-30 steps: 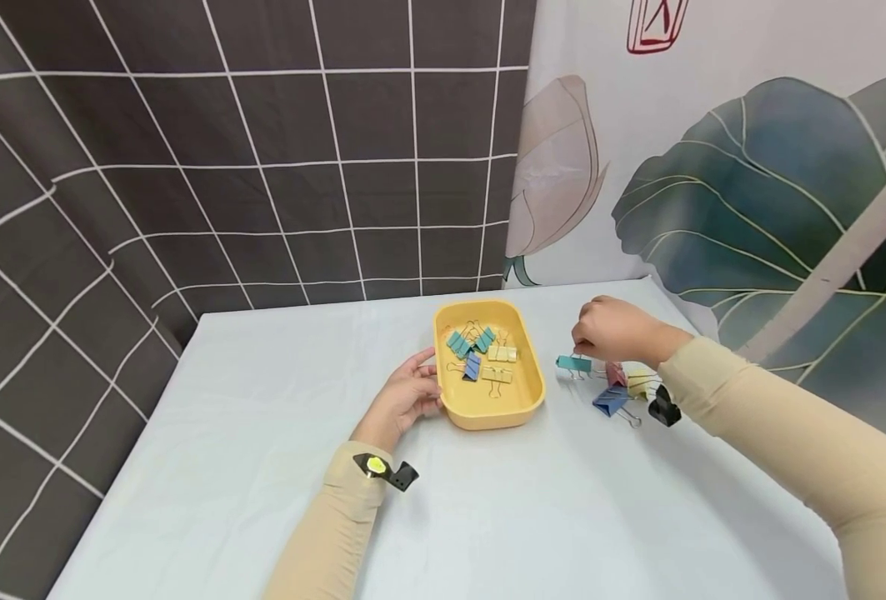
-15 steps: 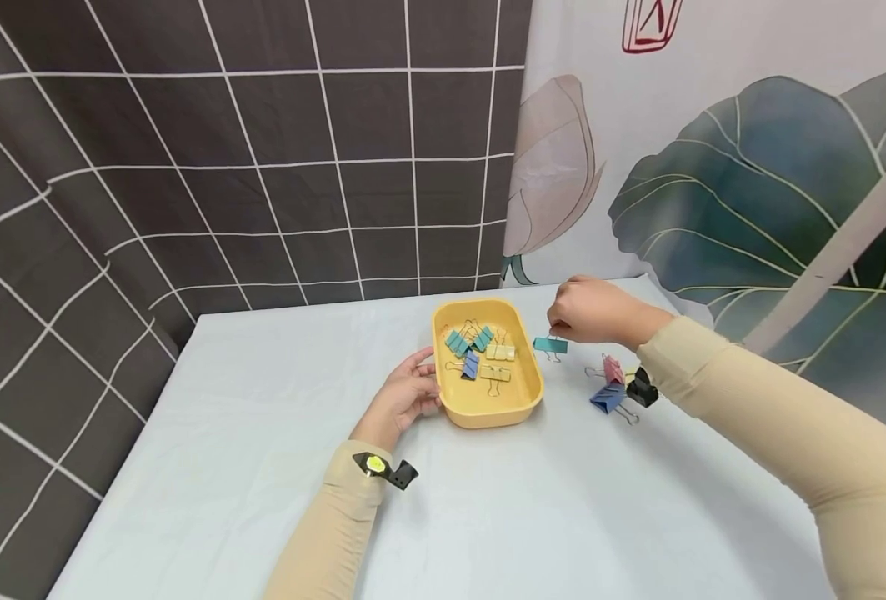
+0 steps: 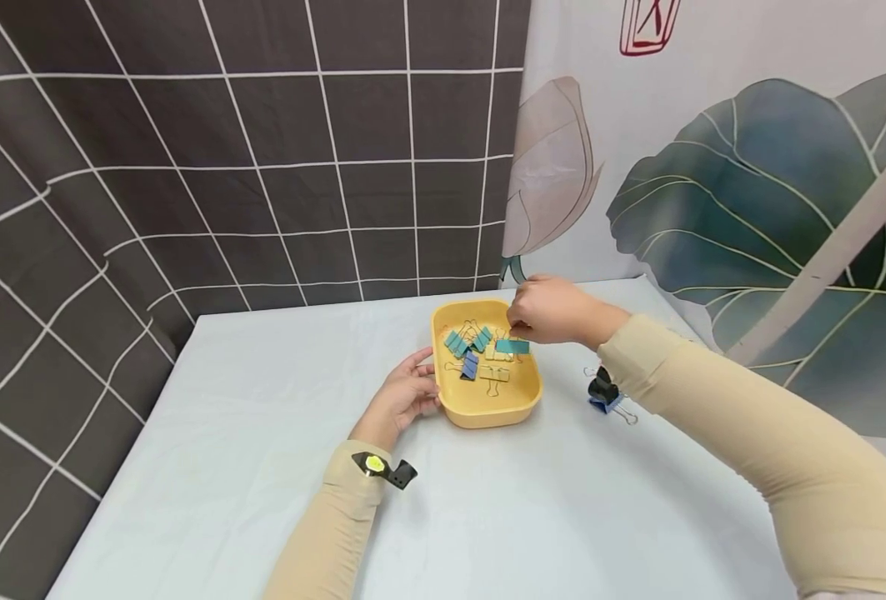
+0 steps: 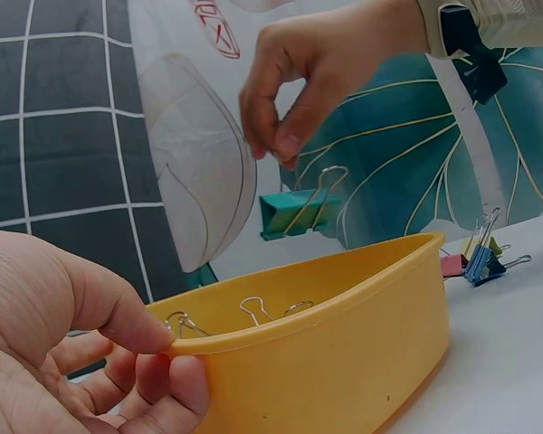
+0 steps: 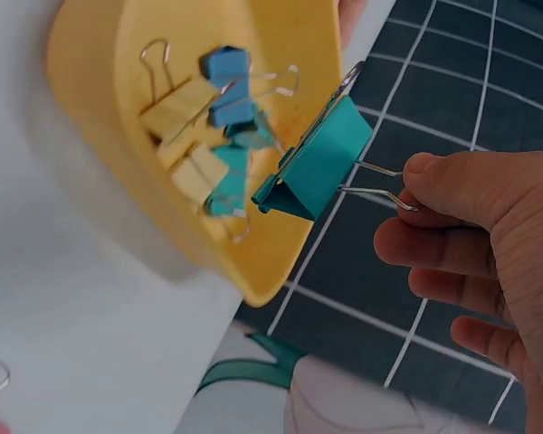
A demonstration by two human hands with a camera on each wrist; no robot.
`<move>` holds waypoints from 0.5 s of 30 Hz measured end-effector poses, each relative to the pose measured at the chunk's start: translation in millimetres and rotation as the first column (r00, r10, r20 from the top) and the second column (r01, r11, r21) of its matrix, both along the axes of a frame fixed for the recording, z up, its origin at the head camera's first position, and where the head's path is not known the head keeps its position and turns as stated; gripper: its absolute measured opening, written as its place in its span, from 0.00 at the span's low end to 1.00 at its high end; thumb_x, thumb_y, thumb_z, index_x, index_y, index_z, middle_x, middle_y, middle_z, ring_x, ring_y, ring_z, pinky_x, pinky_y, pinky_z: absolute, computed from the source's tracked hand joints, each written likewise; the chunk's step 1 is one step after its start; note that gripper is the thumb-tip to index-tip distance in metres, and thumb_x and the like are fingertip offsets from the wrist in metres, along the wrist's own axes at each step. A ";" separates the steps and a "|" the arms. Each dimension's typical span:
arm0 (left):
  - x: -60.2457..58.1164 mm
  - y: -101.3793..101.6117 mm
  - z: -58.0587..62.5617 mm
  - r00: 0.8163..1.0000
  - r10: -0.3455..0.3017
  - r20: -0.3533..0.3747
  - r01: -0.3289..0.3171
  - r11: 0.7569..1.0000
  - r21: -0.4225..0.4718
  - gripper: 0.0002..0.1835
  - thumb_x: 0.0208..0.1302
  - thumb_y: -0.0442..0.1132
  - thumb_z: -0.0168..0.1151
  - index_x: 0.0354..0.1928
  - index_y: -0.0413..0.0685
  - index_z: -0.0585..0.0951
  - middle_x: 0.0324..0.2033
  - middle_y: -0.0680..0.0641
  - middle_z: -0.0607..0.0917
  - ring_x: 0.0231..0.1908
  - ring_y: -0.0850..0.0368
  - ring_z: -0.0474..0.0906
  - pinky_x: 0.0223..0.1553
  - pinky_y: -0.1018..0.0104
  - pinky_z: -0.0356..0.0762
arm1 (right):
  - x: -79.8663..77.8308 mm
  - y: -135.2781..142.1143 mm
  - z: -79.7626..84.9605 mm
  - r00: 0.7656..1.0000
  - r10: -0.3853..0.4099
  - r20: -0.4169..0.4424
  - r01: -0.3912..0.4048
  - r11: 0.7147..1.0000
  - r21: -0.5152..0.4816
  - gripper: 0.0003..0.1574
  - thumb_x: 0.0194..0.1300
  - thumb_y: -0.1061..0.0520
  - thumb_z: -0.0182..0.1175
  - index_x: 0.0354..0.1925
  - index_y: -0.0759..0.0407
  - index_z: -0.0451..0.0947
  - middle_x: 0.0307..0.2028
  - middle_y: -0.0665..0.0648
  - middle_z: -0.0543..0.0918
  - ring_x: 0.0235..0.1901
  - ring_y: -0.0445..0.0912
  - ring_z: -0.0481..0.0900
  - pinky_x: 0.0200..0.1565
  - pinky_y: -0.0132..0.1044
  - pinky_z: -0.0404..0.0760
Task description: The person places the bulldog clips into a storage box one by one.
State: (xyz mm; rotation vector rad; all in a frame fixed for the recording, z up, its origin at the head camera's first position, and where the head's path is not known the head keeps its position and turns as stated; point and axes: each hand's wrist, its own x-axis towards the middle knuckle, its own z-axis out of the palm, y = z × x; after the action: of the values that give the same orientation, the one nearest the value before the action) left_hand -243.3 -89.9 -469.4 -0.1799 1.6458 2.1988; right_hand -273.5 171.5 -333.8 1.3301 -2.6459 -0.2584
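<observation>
A teal binder clip [image 5: 321, 163] hangs by its wire handle from the thumb and finger of my right hand [image 3: 551, 310], which pinches it above the far right part of the yellow plastic tray [image 3: 491, 418]. My left hand [image 3: 401, 398] holds the tray's left side; in the left wrist view its thumb lies on the rim and its fingers bend against the wall [image 4: 335, 362]. Inside the tray lie a blue binder clip [image 3: 469, 365], two teal clips [image 3: 458, 344] and two pale yellow clips [image 3: 494, 374].
To the right of the tray is a small pile of binder clips on the white-covered table [image 3: 262, 450], including a blue clip [image 4: 480, 264] and a pink clip [image 4: 452, 265]; the right sleeve partly hides it in the head view. A dark gridded cloth [image 3: 277, 125] hangs behind.
My right hand has lifted the teal binder clip from the pile and carried it left, over the tray. My left hand has stayed on the tray's side.
</observation>
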 end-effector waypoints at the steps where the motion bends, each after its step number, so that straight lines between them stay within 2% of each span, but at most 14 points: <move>1: -0.1 -0.2 -0.1 1.000 0.000 -0.001 0.000 1.000 -0.001 0.45 0.54 0.15 0.52 0.76 0.50 0.64 0.51 0.43 0.73 0.28 0.59 0.74 0.27 0.70 0.79 | 0.0 -3.4 -0.7 1.000 0.004 0.002 -0.004 1.000 -0.003 0.06 0.59 0.54 0.73 0.28 0.52 0.86 0.27 0.48 0.85 0.32 0.47 0.78 0.43 0.44 0.79; 3: -0.1 -0.5 0.2 1.000 0.000 0.001 0.000 1.000 -0.002 0.45 0.54 0.15 0.52 0.76 0.50 0.64 0.51 0.43 0.72 0.29 0.59 0.74 0.27 0.70 0.79 | -0.4 -9.9 -2.6 1.000 0.009 0.009 -0.009 1.000 -0.005 0.06 0.60 0.54 0.72 0.28 0.52 0.86 0.27 0.47 0.85 0.32 0.46 0.77 0.41 0.42 0.78; 15: 0.8 -1.5 1.3 1.000 -0.009 -0.012 0.009 1.000 0.004 0.46 0.53 0.15 0.53 0.76 0.48 0.62 0.49 0.44 0.73 0.29 0.58 0.74 0.27 0.69 0.81 | 1.1 -46.3 -21.2 0.996 0.062 0.070 -0.061 0.998 -0.008 0.05 0.63 0.55 0.69 0.29 0.53 0.86 0.28 0.47 0.86 0.36 0.47 0.81 0.52 0.45 0.80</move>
State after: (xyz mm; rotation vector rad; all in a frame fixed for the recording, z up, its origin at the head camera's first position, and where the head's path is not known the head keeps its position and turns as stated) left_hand -242.5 -91.4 -468.1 -0.1586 1.6456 2.2006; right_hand -272.4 125.2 -355.0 1.4415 -2.6543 -0.1988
